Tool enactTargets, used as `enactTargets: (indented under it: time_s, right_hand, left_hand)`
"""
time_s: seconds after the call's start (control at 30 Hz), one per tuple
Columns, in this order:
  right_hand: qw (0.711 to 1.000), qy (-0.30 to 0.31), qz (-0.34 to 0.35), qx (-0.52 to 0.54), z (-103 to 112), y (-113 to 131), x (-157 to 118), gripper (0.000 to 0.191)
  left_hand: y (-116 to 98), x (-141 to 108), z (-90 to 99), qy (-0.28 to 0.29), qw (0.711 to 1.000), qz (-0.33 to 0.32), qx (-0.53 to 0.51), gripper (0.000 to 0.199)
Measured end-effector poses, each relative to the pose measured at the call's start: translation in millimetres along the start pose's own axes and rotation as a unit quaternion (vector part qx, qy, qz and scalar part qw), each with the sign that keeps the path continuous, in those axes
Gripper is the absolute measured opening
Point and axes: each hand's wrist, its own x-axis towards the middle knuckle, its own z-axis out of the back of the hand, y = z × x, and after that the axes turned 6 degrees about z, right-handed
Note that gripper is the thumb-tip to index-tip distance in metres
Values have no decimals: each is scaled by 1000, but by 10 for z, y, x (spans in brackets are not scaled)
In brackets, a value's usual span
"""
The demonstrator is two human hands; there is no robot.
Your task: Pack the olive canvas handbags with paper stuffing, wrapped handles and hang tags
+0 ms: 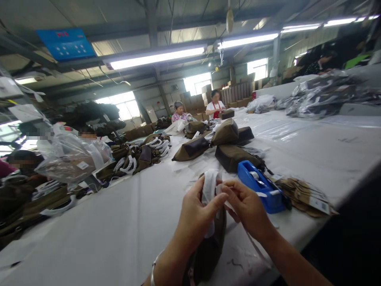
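Observation:
An olive-brown bag [210, 254] with dark trim lies on the table below my hands. Its handle [210, 184], covered in white wrapping, stands up between them. My left hand [193, 214] is closed around the wrapped handle, thumb toward the right. With fingertips pinched together, my right hand [245, 202] grips the edge of the white wrapping; exactly what lies between the fingertips is partly hidden. Just beyond my right hand sits a blue tape dispenser [258, 188]. Brown paper hang tags [309, 196] lie in a stack to its right.
Several brown bags [224, 133] lie ahead on the white table [119, 230]. A pile of bags with wrapped handles [143, 155] and a plastic-bagged one [77, 163] are at left. Plastic-wrapped goods [321, 95] are heaped far right. Other people work across the table.

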Motion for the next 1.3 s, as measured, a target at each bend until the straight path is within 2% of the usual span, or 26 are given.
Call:
enactTargets:
  time_s: [0.1, 0.2, 0.3, 0.37, 0.43, 0.5, 0.57, 0.63, 0.7, 0.8, 0.93, 1.03, 1.13, 1.23, 1.3]
  right_hand:
    - [996, 29, -58, 58, 76, 25, -113, 47]
    - [999, 22, -17, 43, 164, 11, -213, 52]
    - [993, -13, 72, -89, 241, -6, -363, 57]
    - [972, -40, 122, -195, 286, -18, -458, 49]
    - [960, -65, 128, -242, 334, -23, -521, 39]
    - [975, -68, 74, -200, 386, -17, -549, 43]
    - [994, -49, -11, -98, 432, -4, -559, 52]
    - [997, -25, -78, 7, 455, 9, -562, 58]
    - [992, -14, -107, 62, 450, 24, -563, 58]
    - [992, -13, -94, 79, 406, 77, -545, 53]
    - [996, -37, -36, 69, 363, 217, -475, 48]
    - [999, -15, -17, 44, 382, 319, -416, 49]
    - [1000, 22, -15, 11, 406, 374, -382, 50]
    - [998, 53, -29, -13, 393, 387, -366, 54]
    - [996, 78, -40, -18, 365, 387, -352, 56]
  left_hand:
    - [11, 36, -174, -3, 1000, -4, 11, 35]
    - [24, 71, -260, -27, 1000, 1, 17, 28]
    - [30, 109, -308, -47, 999, 2, 25, 28]
    - [17, 129, -331, -44, 999, -1, 30, 28]
    - [-13, 146, -342, -22, 999, -8, 27, 31]
    - [-57, 160, -334, -6, 1000, -14, 18, 38]
    - [-104, 166, -318, -1, 1000, -15, 1, 46]
    - [-142, 155, -314, 13, 1000, -8, -11, 57]
    - [-163, 122, -336, 55, 998, 3, -10, 59]
    - [-157, 45, -390, 117, 993, 3, 7, 51]
    - [-99, -69, -381, 136, 990, -19, 24, 45]
    - [-49, -173, -299, 147, 988, -29, 41, 51]
    - [9, -251, -232, 120, 993, -10, 15, 56]
    - [80, -240, -216, 38, 993, 52, -104, 49]
    - [115, -196, -218, 25, 985, 85, -147, 47]
